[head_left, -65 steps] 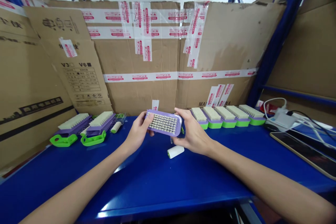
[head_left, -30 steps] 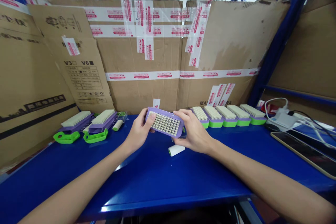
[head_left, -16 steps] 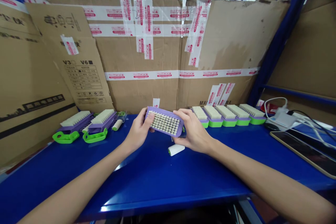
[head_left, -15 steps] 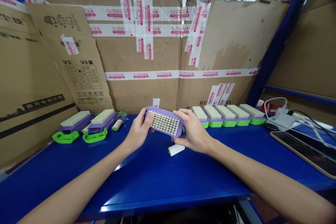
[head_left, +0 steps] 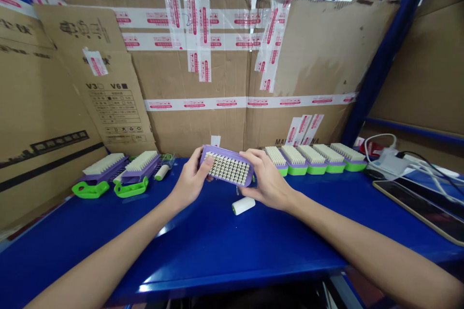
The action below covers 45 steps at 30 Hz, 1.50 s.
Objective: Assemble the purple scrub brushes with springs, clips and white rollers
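Note:
Between my hands, above the blue shelf, is a purple brush head (head_left: 228, 168) with cream bristles turned toward me. My left hand (head_left: 192, 174) grips its left end, the thumb lying on the bristles. Closed around its right end is my right hand (head_left: 266, 178), with the fingers along the top corner. The back of the brush head and some fingertips are hidden. On the shelf just below lies a white cylinder (head_left: 244, 205) with a green end, apart from both hands.
Several bristle brushes with green bases (head_left: 313, 157) stand in a row at back right. At left are two purple brush heads (head_left: 139, 164) with green handles (head_left: 131, 188). A phone (head_left: 416, 207) and a white adapter (head_left: 391, 161) with cables lie right. Cardboard (head_left: 195, 128) walls the back.
The brush head has tilted slightly in my hands. My right fingers have shifted a little around its right end, and more of the white cylinder shows below.

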Available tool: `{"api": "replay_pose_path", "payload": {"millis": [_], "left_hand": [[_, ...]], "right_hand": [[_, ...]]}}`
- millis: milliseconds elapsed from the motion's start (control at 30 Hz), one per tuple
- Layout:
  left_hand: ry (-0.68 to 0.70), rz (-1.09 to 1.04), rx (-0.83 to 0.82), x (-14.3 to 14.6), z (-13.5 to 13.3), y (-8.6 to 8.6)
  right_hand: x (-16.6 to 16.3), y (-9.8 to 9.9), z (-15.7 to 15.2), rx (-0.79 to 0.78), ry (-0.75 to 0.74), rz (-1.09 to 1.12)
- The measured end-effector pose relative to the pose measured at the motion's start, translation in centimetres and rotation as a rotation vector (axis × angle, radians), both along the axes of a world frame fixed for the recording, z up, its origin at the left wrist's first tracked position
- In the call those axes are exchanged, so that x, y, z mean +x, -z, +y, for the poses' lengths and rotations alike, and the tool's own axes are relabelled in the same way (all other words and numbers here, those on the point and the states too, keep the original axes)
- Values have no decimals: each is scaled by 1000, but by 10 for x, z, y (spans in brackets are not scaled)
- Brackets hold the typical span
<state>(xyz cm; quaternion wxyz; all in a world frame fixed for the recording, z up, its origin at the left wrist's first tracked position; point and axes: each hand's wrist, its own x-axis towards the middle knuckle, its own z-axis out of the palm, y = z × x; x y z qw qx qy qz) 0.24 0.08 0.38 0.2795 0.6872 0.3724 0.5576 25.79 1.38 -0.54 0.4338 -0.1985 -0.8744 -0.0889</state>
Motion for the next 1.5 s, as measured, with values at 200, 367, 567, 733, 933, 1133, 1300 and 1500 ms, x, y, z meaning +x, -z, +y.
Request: {"api": "replay_pose_path", "payload": {"millis": [200, 367, 567, 733, 933, 1133, 1300, 1500], "left_hand": [[38, -45, 2, -2, 3, 1], [96, -87, -68, -4, 6, 2], [47, -94, -116, 3, 2, -5], [43, -98, -88, 5, 3, -7], [49, -49, -64, -1, 7, -8], [4, 35, -10, -7, 9, -9], [6, 44, -14, -6, 7, -12], [-3, 42, -11, -1, 2, -17]], "right_hand": [[-1, -1, -2, 14, -9, 3], [-1, 0, -3, 5, -6, 1], [-1, -1, -3, 19, -1, -34], [0, -1, -2, 9, 11, -31], [1, -2, -4, 25, 7, -25], [3, -1, -2, 11, 24, -54], [3, 0, 0, 11, 50, -64], [5, -2, 1, 3, 63, -76]]}}
